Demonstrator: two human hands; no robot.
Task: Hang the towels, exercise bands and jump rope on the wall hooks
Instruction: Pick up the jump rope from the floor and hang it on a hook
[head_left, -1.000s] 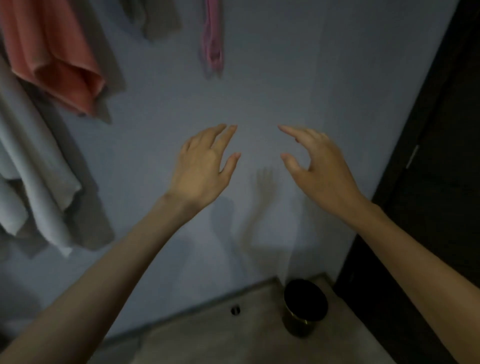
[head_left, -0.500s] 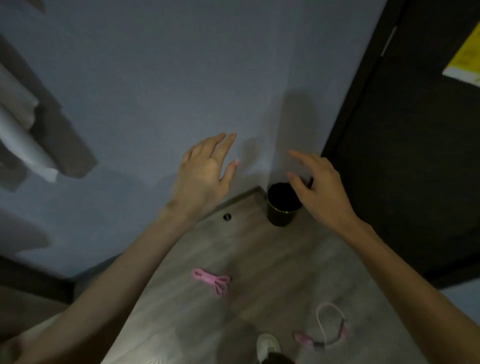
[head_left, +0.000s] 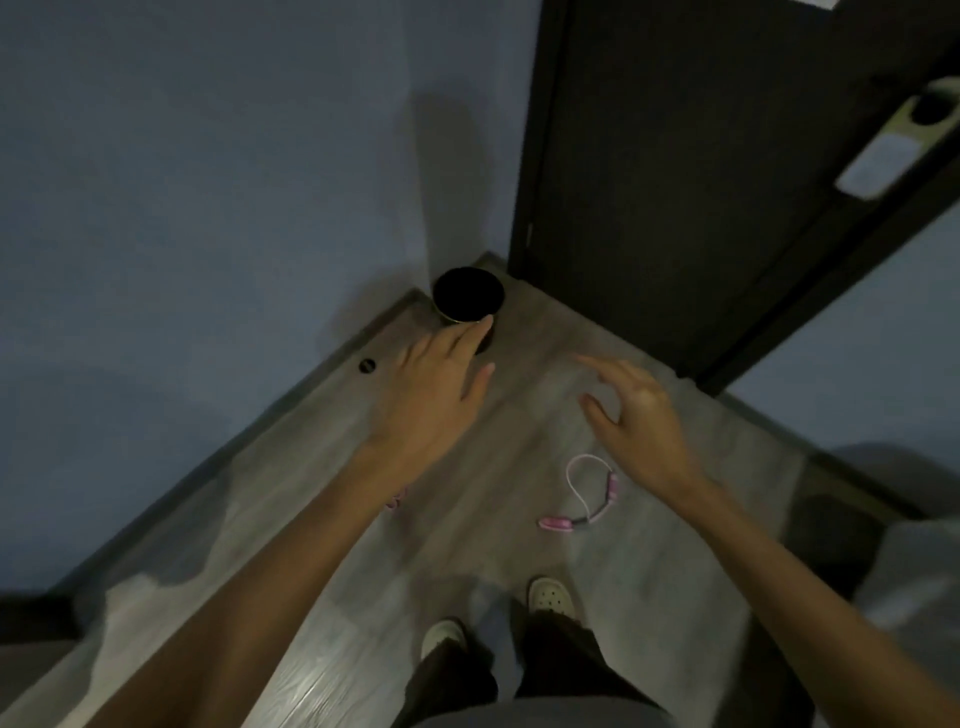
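Note:
A pink jump rope (head_left: 584, 496) lies coiled on the grey wood floor in front of my feet. A pink exercise band (head_left: 395, 500) lies on the floor too, and my left forearm covers nearly all of it. My left hand (head_left: 434, 392) hovers above the floor with its fingers straight, empty. To the right, my right hand (head_left: 641, 421) hangs just above and right of the jump rope, fingers loosely spread, holding nothing. The towels and wall hooks are out of view.
A dark round bin (head_left: 467, 301) stands in the corner where the blue wall (head_left: 208, 182) meets the dark door (head_left: 701, 182). A small round door stop (head_left: 367, 365) sits near the skirting. My two shoes (head_left: 550, 595) stand on the floor below.
My view has dropped from the wall with hanging towels down to the floor. Both hands have lowered with it and stay empty. The jump rope has come fully into sight.

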